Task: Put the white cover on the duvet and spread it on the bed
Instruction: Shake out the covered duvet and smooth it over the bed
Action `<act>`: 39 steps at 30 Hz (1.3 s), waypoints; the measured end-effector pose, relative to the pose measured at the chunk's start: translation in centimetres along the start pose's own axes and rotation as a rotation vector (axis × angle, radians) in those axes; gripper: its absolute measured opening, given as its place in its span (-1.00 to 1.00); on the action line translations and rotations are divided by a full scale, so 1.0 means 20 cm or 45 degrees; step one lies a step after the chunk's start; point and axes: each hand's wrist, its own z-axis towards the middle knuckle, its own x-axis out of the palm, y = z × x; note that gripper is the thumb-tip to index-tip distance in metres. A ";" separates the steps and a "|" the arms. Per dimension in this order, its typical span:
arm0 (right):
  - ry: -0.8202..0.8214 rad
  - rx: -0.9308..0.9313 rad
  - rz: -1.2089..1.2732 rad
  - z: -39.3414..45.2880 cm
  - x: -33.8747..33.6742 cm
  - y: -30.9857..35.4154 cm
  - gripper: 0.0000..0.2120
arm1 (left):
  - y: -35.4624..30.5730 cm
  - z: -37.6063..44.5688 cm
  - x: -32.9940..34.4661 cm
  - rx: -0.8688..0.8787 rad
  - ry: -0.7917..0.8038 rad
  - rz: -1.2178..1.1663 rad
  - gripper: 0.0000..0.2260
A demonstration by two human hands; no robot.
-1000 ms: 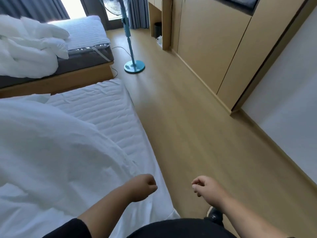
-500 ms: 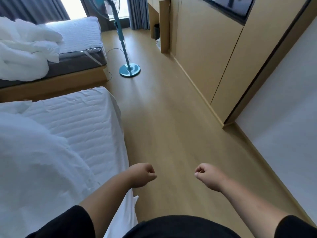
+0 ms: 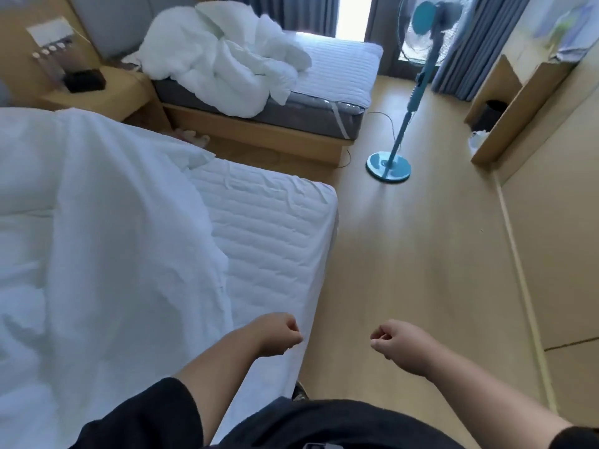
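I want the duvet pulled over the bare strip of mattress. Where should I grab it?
Pinch the duvet along its loose right edge, near the left hand, reaching in from the floor side. That edge lies free on the quilted mattress, so it should lift and drag across easily.

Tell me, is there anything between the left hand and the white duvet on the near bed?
Nothing visible does. The left hand hangs empty over the bare mattress edge, and the duvet lies just beyond to its left.

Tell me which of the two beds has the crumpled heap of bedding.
The far bed by the window: its white bedding is bunched in a heap; the near bed's lies spread flat.
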 end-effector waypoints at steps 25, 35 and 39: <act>0.835 -0.543 -0.600 2.23 -0.45 2.15 -0.89 | 0.39 0.78 -1.01 -1.096 -0.831 -0.956 -0.78; 0.977 -0.536 -0.715 2.74 -0.14 2.23 -0.87 | 0.99 1.52 -1.37 -1.535 -0.745 -0.694 0.17; 1.026 -0.467 -0.782 2.87 -0.08 2.02 -0.88 | 1.20 1.78 -1.25 -1.685 -0.712 -0.430 0.02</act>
